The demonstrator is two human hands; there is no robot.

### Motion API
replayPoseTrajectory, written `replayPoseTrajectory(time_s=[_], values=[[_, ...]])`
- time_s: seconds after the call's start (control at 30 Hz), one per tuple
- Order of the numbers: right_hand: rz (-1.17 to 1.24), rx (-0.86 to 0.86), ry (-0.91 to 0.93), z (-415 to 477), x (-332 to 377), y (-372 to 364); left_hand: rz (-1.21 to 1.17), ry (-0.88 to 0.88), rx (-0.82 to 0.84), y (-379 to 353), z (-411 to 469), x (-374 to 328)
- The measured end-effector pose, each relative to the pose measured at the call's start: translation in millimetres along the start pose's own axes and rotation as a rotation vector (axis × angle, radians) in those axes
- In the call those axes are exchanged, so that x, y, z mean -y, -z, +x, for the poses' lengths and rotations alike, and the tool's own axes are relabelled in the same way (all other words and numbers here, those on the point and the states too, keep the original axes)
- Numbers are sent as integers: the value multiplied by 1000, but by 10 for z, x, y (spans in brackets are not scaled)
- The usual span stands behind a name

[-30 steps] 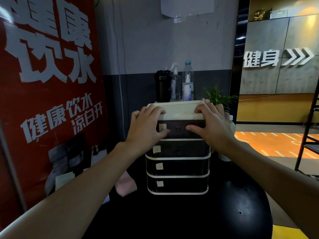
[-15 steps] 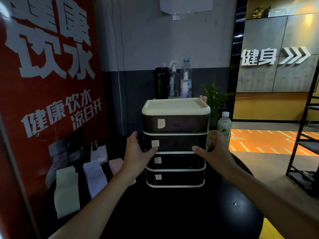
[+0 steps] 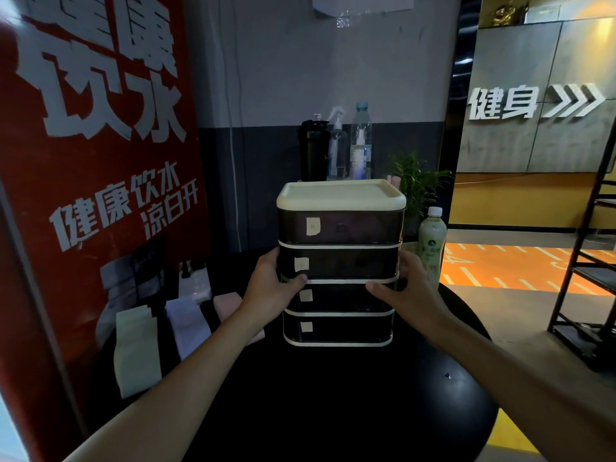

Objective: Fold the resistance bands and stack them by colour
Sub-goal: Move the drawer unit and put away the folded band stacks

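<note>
Item: four-tier drawer unit (image 3: 340, 261), dark fronts, cream lid, upright at 12 o'clock on the black round table (image 3: 333, 411). We clamp it between both hands: left hand (image 3: 270, 295) on its 9 o'clock side, right hand (image 3: 403, 295) on its 3 o'clock side, thumbs across the front. Folded resistance bands lie flat at its 9 o'clock, side by side: pale green band (image 3: 135, 348), lilac band (image 3: 188, 325), pink band (image 3: 226, 301). Green bottle (image 3: 432, 241) at 2 o'clock.

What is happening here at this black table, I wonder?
A person holds a dark plastic drawer unit with a cream lid by its two sides, left hand and right hand. It seems to stand on the round black table, all four drawers shut. Left of it lie three folded resistance bands side by side: a pale green band, a lavender band, a pink band.
</note>
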State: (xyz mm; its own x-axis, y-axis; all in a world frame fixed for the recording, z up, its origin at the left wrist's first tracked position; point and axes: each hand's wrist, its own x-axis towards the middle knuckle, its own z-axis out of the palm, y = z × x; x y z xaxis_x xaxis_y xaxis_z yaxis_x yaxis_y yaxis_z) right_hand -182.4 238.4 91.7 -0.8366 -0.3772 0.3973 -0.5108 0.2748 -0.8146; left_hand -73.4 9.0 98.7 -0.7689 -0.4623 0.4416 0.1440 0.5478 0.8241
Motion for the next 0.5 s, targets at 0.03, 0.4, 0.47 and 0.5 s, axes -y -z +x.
replayPoseTrajectory(time_s=[0.03, 0.4, 0.47, 0.5], values=[[-29, -36, 9, -46, 33, -21, 21, 3, -2, 27, -18, 3], [90, 337, 57, -564, 523, -965, 383, 97, 184, 889, 47, 453], [91, 392, 16, -632, 491, -1276, 454, 102, 254, 1022, 119, 584], [89, 404, -14, -659, 450, -1443, 503, 108, 292, 1072, 160, 650]])
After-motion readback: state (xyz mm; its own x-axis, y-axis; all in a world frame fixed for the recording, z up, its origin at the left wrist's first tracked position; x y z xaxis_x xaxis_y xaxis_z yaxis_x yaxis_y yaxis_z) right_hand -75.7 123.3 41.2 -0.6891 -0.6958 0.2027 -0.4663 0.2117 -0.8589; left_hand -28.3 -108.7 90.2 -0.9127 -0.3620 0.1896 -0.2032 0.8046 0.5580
